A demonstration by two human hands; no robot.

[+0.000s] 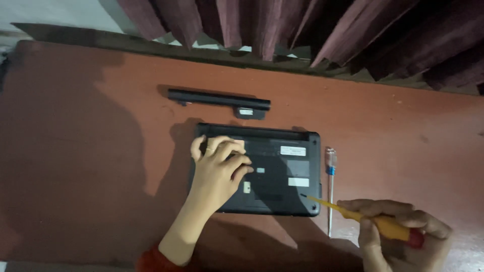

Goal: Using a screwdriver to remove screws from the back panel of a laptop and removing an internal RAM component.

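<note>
The right hand, at five o'clock, grips a yellow screwdriver, its tip angled onto the near right corner of the laptop, as if at a screw there. The left hand lies spread on the upturned laptop's base, steadying it. A second screwdriver rests at three o'clock. The battery sits apart at twelve, out of the way.

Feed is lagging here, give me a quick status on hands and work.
Left hand flat on upturned laptop. Right hand grips yellow screwdriver, tip at the near-right corner. Second screwdriver lies alongside.
</note>
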